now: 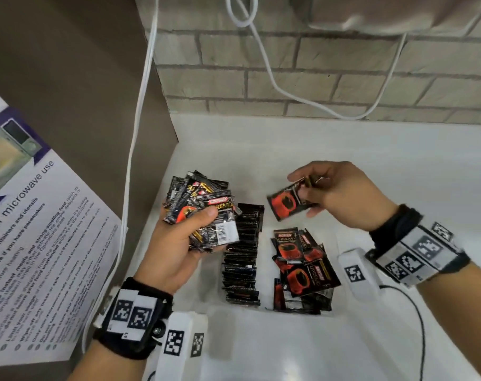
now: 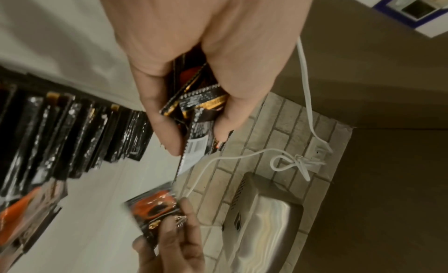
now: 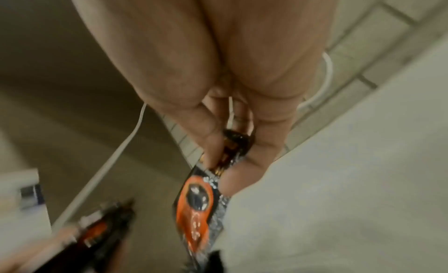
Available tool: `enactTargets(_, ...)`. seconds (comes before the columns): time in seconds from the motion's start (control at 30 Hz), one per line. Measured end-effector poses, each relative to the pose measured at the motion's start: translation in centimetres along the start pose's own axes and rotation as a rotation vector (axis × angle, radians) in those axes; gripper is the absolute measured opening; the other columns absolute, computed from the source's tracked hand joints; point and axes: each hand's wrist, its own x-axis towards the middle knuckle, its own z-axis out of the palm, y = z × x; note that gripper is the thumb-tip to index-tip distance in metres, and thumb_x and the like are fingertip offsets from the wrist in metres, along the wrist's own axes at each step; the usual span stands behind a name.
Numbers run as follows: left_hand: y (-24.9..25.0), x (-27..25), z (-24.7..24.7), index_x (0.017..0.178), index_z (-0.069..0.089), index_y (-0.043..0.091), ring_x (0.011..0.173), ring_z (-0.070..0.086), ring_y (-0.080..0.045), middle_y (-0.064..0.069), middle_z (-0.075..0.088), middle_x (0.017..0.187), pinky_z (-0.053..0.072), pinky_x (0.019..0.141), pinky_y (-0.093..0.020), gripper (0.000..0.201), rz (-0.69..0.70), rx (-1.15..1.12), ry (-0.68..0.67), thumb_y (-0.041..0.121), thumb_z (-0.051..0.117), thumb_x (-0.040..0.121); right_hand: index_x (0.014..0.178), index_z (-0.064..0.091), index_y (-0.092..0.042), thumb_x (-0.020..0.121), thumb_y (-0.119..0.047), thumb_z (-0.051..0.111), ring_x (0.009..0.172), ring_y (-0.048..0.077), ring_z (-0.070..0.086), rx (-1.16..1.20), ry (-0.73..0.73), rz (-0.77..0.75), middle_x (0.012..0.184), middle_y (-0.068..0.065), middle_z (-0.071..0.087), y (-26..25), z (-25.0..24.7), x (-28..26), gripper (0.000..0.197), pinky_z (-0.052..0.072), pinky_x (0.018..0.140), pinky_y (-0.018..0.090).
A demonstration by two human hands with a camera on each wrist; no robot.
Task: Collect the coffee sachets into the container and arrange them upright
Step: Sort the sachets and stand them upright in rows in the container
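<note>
Tabletop (image 1: 371, 149), white and wide, meets a brick wall (image 1: 330, 78) at the back, where white cords (image 1: 140, 111) hang down. A big paper sign (image 1: 33, 229) about microwave use leans at the left. The container (image 1: 352, 303) is see-through and hard to make out, so its edges are hard to tell. It seems to hold a long row (image 1: 243, 254) of black sachets standing on edge, packed close together. Just to the right of the row lies a loose pile (image 1: 302, 265) of sachets, flat and tilted, with red cups on them. The left hand (image 1: 173, 243) grips a thick bunch (image 1: 203, 207) of sachets above the far end of the row, thumb pressed on top. The right hand (image 1: 341, 193) pinches one sachet (image 1: 287, 202) by its end, held in the air above the pile.
</note>
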Motion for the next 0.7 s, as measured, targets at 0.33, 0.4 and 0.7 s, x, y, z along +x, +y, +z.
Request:
enactTargets(0.33, -0.1, -0.7, -0.3, 0.124, 0.069, 0.016, 0.098, 0.077, -0.03, -0.015, 0.076, 0.117, 0.062, 0.076, -0.051, 0.046, -0.007, 0.058, -0.016, 0.009, 0.074, 0.078, 0.089, 0.07, -0.022, 0.087, -0.014, 0.076, 0.079, 0.002, 0.066, -0.506, -0.254, -0.062, 0.084, -0.011, 0.072, 1.8, 4.2, 2.8, 0.01, 0.051, 0.069, 0.017)
enactTargets(0.4, -0.1, -0.7, -0.3, 0.13, 0.065, 0.013, 0.095, 0.077, -0.028, -0.014, 0.076, 0.115, 0.064, 0.068, -0.046, 0.054, 0.001, 0.052, -0.013, 0.008, 0.074, 0.077, 0.089, 0.07, -0.019, 0.087, -0.011, 0.075, 0.076, 0.001, 0.064, -0.526, -0.266, -0.07, 0.084, -0.01, 0.071, 2.2, 4.9, 3.0, 0.01, 0.047, 0.065, 0.013)
enactTargets(0.7, -0.5, -0.3, -1.3, 0.14, 0.056, 0.011, 0.103, 0.075, -0.032, -0.018, 0.072, 0.126, 0.061, 0.069, -0.047, 0.072, -0.024, 0.059, 0.015, 0.007, 0.085, 0.074, 0.091, 0.073, -0.011, 0.089, -0.007, 0.066, 0.085, 0.019, 0.062, -0.813, -0.256, -0.088, 0.093, 0.0, 0.069, 1.7, 4.9, 3.6, 0.008, 0.049, 0.074, 0.026)
